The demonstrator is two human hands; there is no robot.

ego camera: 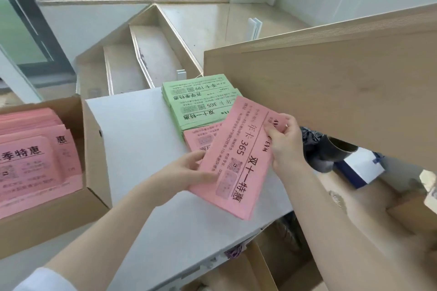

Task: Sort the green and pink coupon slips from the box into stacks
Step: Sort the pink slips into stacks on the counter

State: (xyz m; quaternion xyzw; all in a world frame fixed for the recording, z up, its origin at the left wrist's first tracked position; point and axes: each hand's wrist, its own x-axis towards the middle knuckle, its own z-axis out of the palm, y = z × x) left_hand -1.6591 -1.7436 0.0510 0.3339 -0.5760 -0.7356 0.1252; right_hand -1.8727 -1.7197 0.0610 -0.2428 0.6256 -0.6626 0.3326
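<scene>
A bundle of pink coupon slips [238,160] is held tilted above the grey tabletop [142,139]. My left hand [189,172] grips its lower left edge from beneath. My right hand [283,142] pinches its upper right edge. Behind the bundle lies a stack of green slips [201,104], fanned a little. A pink stack [201,139] lies flat in front of the green one, partly hidden by the held bundle. The cardboard box [89,149] at the left holds many more pink slips [33,156].
A large tan board or counter panel [331,92] overhangs the table's right side. Below it sit a dark boot-like object [331,151], a white and blue box [359,168] and more cartons. Steps [142,59] descend beyond the table's far edge.
</scene>
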